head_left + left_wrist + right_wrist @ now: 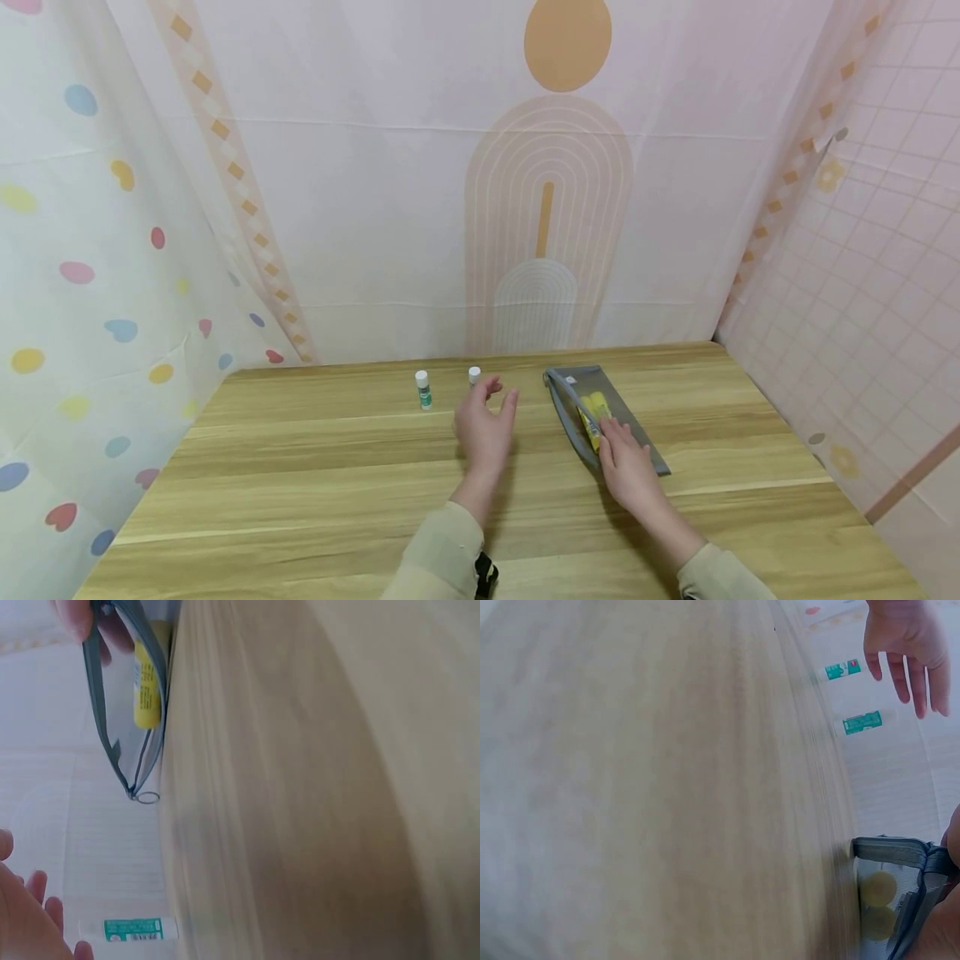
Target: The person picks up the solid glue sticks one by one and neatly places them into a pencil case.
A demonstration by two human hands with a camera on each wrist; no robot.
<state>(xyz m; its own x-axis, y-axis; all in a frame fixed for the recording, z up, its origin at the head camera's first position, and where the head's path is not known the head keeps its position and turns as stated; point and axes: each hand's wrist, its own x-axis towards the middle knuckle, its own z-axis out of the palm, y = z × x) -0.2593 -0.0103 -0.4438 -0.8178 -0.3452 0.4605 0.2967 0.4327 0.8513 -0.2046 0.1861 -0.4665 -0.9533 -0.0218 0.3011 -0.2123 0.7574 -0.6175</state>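
1. Table (300,500): wood-grain top, light brown, streaked.
2. Far cloth (360,208): pale, hung behind the table's far edge.
3. Arch (510,208): printed on far cloth, right of middle; orange bar (545,221) inside, smaller arch (535,308) below, orange oval (567,42) above.
4. Left cloth (45,237): white, multicoloured spots and hearts.
5. Right cloth (870,283): pinkish, grid lines, yellow flowers (830,176).
6. Diamond strips (235,170): orange, far left and far right.

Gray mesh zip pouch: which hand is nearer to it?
Right. The right hand grips the open rim of the gray mesh zip pouch; the left hand is apart from it, off to the left, near a white-capped glue stick.
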